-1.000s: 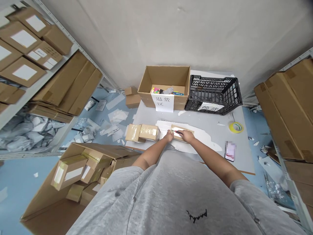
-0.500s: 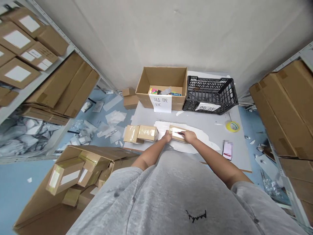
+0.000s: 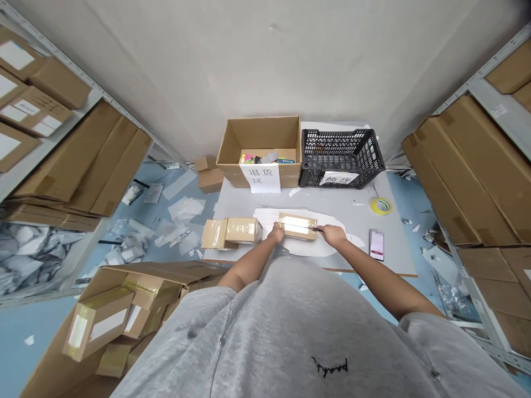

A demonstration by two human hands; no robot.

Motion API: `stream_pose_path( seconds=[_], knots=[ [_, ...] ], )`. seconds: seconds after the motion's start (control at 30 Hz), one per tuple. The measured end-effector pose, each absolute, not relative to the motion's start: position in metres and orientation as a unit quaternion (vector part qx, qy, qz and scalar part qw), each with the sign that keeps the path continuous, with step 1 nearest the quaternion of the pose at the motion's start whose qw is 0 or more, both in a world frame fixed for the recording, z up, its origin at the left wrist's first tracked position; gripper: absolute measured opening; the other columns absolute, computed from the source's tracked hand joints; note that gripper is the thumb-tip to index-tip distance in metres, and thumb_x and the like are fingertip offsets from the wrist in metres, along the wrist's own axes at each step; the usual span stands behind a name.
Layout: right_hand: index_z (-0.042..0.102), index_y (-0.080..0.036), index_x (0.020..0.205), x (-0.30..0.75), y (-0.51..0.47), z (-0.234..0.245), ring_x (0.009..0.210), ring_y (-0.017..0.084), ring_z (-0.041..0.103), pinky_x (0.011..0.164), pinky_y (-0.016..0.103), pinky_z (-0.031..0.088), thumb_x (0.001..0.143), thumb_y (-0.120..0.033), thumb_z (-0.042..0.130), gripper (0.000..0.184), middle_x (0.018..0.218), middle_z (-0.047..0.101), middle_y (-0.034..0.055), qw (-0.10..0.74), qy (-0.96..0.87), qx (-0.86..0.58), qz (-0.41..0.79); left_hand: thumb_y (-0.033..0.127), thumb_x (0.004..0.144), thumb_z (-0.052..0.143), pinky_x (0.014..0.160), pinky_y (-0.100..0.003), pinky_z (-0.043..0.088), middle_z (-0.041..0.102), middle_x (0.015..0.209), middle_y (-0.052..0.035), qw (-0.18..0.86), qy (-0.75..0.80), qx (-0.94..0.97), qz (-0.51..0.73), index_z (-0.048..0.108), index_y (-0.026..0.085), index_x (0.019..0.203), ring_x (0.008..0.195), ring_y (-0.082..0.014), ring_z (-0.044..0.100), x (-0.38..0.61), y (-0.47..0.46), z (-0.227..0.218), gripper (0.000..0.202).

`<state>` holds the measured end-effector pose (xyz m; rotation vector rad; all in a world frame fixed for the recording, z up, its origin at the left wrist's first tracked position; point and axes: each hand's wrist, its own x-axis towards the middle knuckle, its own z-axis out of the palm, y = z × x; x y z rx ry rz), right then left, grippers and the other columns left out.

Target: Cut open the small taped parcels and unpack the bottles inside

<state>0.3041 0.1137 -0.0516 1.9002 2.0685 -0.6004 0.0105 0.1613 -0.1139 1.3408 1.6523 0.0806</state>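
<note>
A small cardboard box [image 3: 297, 234] with a white label lies on white paper in the middle of the table. A thin dark line runs lengthwise across the label. At the box's left end, my left hand [image 3: 277, 232] is closed on the edge, fingers partly hidden. My right hand [image 3: 333, 234] grips a dark, slim box cutter [image 3: 318, 229], whose tip is at the box's right end. To the left, two taped cardboard boxes stand side by side, the nearer one [image 3: 244, 229] just beyond my left hand.
An open carton [image 3: 290, 176] with several colourful items and a black plastic crate [image 3: 342, 160] stand at the back. Yellow tape [image 3: 381, 206] and a phone [image 3: 376, 246] lie on the right. A large carton of boxes [image 3: 45, 354] is at lower left; shelves flank both sides.
My right hand has drawn the box cutter rightward from the label's middle to the box's right end. A dark line now shows along the label. My left hand stays on the box.
</note>
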Motion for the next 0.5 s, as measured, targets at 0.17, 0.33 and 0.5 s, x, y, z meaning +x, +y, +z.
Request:
stream_pose_path(
  seconds=[0.17,0.33,0.5],
  knots=[
    [0.069,-0.035,0.135,0.325,0.103,-0.048,0.097,0.027,0.07,0.079,0.034,0.046,0.107,-0.039,0.041,0.039,0.112,0.076,0.0105,0.134,0.7,0.669,-0.209,0.05,0.103,0.042,0.111,-0.048,0.042,0.058,0.145,-0.0224,0.468,0.691,0.55,0.02,0.043,0.02,0.131,0.129,-0.0353,0.061,0.013,0.161,-0.111,0.04],
    [0.069,-0.035,0.134,0.336,0.095,-0.044,0.103,0.027,0.07,0.082,0.033,0.046,0.106,-0.041,0.043,0.038,0.116,0.076,0.0099,0.111,0.689,0.679,-0.228,0.045,0.103,0.04,0.114,-0.049,0.041,0.053,0.152,-0.0232,0.445,0.709,0.547,0.02,0.044,0.018,0.139,0.136,-0.0357,0.057,0.02,0.157,-0.109,0.044],
    [0.068,-0.034,0.136,0.35,0.077,-0.054,0.103,0.028,0.071,0.081,0.032,0.049,0.104,-0.048,0.045,0.041,0.119,0.076,0.0066,0.018,0.623,0.73,-0.279,0.026,0.094,0.047,0.127,-0.049,0.024,0.019,0.172,-0.0214,0.216,0.705,0.675,0.03,0.02,0.01,0.165,0.16,-0.0316,0.021,0.032,0.15,-0.102,0.078]
  ],
)
